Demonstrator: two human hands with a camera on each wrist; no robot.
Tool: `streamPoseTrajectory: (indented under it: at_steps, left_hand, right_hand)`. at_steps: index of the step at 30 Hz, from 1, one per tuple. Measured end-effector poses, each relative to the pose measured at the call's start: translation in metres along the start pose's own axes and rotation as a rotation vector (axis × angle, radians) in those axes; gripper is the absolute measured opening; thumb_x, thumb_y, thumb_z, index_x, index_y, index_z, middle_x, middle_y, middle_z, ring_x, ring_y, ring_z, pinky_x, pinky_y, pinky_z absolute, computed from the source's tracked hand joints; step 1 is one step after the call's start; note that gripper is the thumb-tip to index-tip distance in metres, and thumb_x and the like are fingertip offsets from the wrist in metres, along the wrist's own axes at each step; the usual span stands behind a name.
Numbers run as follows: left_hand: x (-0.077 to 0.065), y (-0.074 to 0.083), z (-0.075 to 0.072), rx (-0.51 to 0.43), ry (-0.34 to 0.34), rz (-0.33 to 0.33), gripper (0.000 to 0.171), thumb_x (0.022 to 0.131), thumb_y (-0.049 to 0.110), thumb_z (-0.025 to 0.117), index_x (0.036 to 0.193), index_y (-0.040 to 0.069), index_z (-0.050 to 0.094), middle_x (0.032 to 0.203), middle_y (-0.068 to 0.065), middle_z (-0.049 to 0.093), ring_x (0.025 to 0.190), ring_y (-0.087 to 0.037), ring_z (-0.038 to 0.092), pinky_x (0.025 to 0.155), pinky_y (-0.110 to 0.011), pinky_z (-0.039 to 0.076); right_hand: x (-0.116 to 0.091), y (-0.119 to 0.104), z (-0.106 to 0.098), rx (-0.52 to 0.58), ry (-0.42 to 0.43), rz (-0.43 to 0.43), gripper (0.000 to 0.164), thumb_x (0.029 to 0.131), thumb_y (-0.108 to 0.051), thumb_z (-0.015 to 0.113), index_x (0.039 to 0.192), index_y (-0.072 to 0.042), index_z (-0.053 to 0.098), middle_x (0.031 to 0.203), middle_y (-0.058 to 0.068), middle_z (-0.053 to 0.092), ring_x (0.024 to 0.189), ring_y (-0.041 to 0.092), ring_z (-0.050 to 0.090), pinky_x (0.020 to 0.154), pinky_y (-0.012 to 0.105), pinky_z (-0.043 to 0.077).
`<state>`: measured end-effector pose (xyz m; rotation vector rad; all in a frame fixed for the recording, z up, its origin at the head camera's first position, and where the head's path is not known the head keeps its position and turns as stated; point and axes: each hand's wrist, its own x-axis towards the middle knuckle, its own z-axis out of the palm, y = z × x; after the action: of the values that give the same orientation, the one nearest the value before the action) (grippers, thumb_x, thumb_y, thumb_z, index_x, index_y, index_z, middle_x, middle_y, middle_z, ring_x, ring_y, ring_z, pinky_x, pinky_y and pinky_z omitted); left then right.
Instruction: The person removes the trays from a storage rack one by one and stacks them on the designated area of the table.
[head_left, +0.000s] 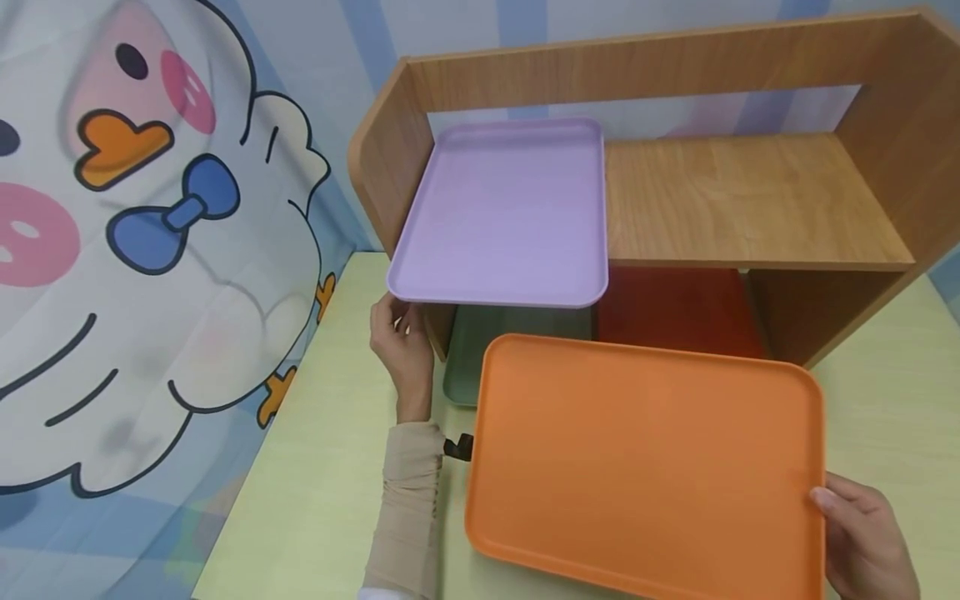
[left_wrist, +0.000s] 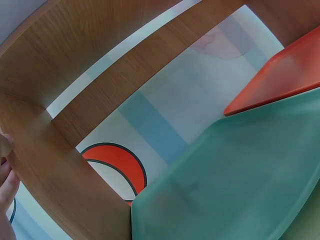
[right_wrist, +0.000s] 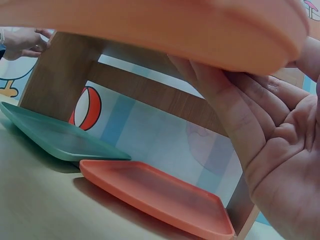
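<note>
Thumb on top and the other fingers beneath, the right hand (head_left: 866,533) grips the right rim of an orange tray (head_left: 645,467) in the head view; the tray is held up on the near side of a wooden shelf (head_left: 757,200), its inside facing up. Far to the left, the left hand (head_left: 405,350) pinches the front edge of the shelf's left side panel (head_left: 386,154) with bent fingers, below the near left corner of a purple tray (head_left: 510,217). That tray rests on the left part of the upper board, its near edge reaching past the board. Under the board lie a green tray (head_left: 467,358) on the left and a red tray (head_left: 675,308) on the right, both partly covered by the orange one. All stands on a pale table (head_left: 300,467); a cartoon bird on a cloth backdrop (head_left: 247,350) fills the left.

From the left wrist, fingertips show at the picture's left border, on the panel's edge. The green tray lies near, the red one to its right.

From the right wrist, the orange tray's underside spans the top, fingers supporting it. Below, the green and red trays lie side by side; whether they touch I cannot tell.
</note>
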<state>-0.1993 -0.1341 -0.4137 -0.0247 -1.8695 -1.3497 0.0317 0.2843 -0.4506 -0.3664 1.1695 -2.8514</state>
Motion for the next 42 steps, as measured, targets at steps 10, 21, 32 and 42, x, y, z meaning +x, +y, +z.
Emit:
streamPoseTrajectory:
  at_steps: [10, 21, 32, 42]
  left_hand:
    - [0.001, -0.001, 0.000, 0.005, 0.012, 0.007, 0.020, 0.088, 0.003, 0.059, 0.107, 0.008, 0.063, 0.096, -0.008, 0.058, 0.090, -0.015, 0.060, 0.076, -0.026, 0.052]
    - [0.001, 0.000, 0.002, 0.006, 0.004, -0.019, 0.022, 0.089, 0.005, 0.058, 0.109, 0.013, 0.062, 0.097, -0.005, 0.057, 0.091, -0.013, 0.060, 0.078, -0.024, 0.052]
    - [0.000, -0.001, 0.001, 0.016, -0.006, -0.035, 0.023, 0.090, 0.005, 0.057, 0.110, 0.014, 0.062, 0.098, -0.004, 0.056, 0.092, -0.011, 0.059, 0.079, -0.024, 0.051]
    - [0.000, -0.002, 0.000, 0.043, 0.010, 0.019, 0.020, 0.089, 0.006, 0.058, 0.109, 0.009, 0.063, 0.096, -0.008, 0.058, 0.090, -0.014, 0.060, 0.077, -0.026, 0.052]
  right_hand:
    - [-0.002, 0.003, -0.006, -0.079, 0.059, 0.030, 0.050, 0.096, 0.009, 0.015, 0.113, 0.006, 0.062, 0.103, 0.016, 0.067, 0.090, 0.024, 0.066, 0.071, 0.035, 0.054]
    - [-0.004, 0.005, -0.012, -0.185, 0.159, 0.123, 0.047, 0.097, 0.007, 0.022, 0.110, -0.002, 0.066, 0.100, 0.011, 0.069, 0.087, 0.019, 0.067, 0.069, 0.033, 0.055]
    - [-0.004, 0.013, -0.014, -0.138, 0.102, 0.182, 0.046, 0.099, 0.004, 0.022, 0.111, -0.002, 0.066, 0.102, 0.009, 0.068, 0.090, 0.018, 0.066, 0.072, 0.032, 0.054]
    - [-0.003, 0.025, -0.015, -0.150, 0.079, 0.180, 0.047, 0.098, 0.006, 0.021, 0.110, -0.002, 0.066, 0.100, 0.010, 0.069, 0.088, 0.019, 0.066, 0.071, 0.033, 0.054]
